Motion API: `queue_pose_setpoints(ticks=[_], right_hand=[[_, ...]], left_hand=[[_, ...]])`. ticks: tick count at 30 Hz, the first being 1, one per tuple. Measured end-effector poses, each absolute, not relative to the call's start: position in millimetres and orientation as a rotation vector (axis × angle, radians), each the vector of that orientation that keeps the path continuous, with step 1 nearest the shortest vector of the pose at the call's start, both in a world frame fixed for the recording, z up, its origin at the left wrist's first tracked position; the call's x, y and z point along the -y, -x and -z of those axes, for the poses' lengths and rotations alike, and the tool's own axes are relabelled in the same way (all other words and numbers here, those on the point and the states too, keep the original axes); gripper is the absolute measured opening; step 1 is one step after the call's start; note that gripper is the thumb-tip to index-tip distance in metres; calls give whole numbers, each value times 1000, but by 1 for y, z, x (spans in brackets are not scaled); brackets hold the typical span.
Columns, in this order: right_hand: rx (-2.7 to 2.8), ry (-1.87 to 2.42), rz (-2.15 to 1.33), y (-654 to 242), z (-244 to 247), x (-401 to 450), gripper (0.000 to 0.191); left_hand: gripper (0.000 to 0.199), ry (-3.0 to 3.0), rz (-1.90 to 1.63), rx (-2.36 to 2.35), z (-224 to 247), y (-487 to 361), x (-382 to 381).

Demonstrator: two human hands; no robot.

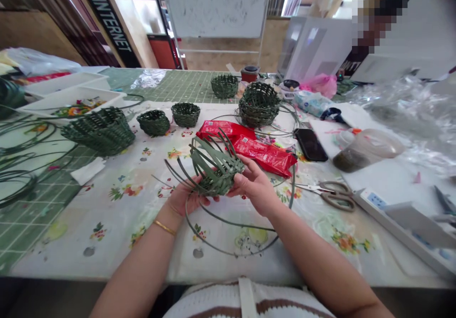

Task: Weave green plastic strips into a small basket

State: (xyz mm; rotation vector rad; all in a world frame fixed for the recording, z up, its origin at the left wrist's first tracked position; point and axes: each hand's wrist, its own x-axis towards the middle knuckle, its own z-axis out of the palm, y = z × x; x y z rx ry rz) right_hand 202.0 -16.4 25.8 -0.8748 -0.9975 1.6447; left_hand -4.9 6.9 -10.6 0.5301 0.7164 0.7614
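Above the flowered tablecloth I hold a small, partly woven green basket (218,178), tilted, with its loose stakes fanning up and to the left. My left hand (188,197) is closed on its left side and underside; some of those fingers are hidden behind the weave. On the right side my right hand (253,182) grips the woven edge, thumb in front and fingers behind. A long green strand (228,254) loops below the basket, across the cloth and under my right forearm. Two red packets (265,155) lie just beyond the basket.
Finished-looking woven baskets (101,130) stand further back. Scissors (337,194), a black phone (311,144) and a plastic jug (366,149) lie to the right. Coiled strands (17,185) and white trays (71,102) are at the left. A person (377,28) is at the far right.
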Motion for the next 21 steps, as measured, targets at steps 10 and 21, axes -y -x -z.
queue_pose_setpoints(ticks=[10,21], right_hand=[[873,859,-1718,-200,-20,13,52],[765,929,-1872,-206,4,-4,39]], left_hand=[[17,-402,-838,-734,29,7,-16],[18,-426,-907,-892,9,-7,-17]])
